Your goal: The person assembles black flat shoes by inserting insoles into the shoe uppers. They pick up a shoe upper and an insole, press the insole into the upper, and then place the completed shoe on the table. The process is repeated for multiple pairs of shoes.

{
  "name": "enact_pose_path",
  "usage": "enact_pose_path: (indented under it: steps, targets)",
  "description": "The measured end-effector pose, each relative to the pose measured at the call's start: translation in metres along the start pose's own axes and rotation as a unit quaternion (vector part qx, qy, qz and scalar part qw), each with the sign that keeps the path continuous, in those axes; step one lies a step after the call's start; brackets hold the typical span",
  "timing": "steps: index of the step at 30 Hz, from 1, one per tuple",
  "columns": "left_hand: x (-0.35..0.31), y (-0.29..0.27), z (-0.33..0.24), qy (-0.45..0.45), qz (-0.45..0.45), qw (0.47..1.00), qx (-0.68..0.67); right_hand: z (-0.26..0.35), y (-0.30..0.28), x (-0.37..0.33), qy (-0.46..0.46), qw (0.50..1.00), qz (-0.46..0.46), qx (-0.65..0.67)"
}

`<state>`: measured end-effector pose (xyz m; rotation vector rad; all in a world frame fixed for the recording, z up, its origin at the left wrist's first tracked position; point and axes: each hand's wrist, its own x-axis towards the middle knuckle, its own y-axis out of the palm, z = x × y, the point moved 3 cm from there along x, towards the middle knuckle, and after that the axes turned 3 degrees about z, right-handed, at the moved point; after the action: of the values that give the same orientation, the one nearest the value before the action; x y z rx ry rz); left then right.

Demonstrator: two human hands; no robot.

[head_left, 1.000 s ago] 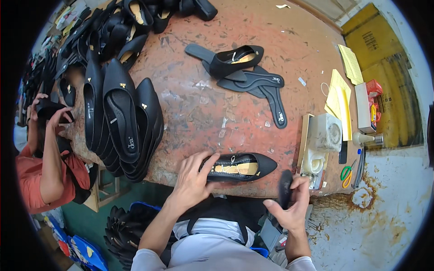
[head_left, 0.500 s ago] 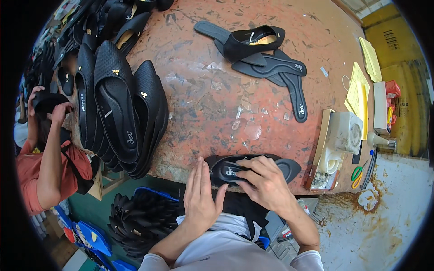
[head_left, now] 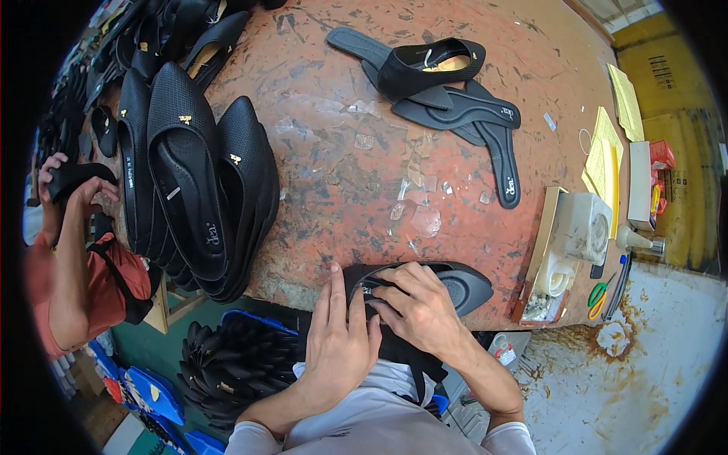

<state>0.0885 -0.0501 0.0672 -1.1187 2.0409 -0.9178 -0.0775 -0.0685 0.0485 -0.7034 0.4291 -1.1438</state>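
Observation:
A black flat shoe [head_left: 474, 288] lies on its sole along the table's near edge, toe pointing right. A black insole [head_left: 367, 291] with pale lettering shows inside it near the heel. My right hand [head_left: 418, 309] reaches into the shoe with bent fingers closed and pressed on the insole, covering much of the opening. At the heel end, my left hand [head_left: 339, 330] stands with fingers stretched out, against or very near the heel. Its fingertips rise above the shoe's rim, and its thumb is close to the right hand.
Nested black pointed shoes [head_left: 186, 174] stand at left. Loose insoles [head_left: 462, 110] lie under another shoe [head_left: 428, 68] at the back. On the right are a box with a white container [head_left: 580, 220] and scissors [head_left: 599, 301]. A co-worker's hands [head_left: 83, 189] hold a black piece, far left.
My right hand has slid left along the insole toward the heel. My left hand's fingers have spread. The shoe has shifted slightly left in view.

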Motion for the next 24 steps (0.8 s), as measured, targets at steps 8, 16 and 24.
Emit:
enact_pose_path:
  steps: [8,16,24]
  targets:
    - [0.016,0.008,-0.005,-0.026,0.047,0.996,0.076,0.007,-0.004,-0.005,0.042,0.996,-0.001,-0.073]
    - [0.014,0.013,-0.005,-0.037,0.041,0.992,0.109,-0.001,-0.039,-0.039,0.301,0.92,-0.06,-0.243]
    - [0.014,0.009,-0.006,-0.024,0.021,0.995,0.098,-0.013,-0.025,-0.038,0.302,0.919,-0.061,-0.244]
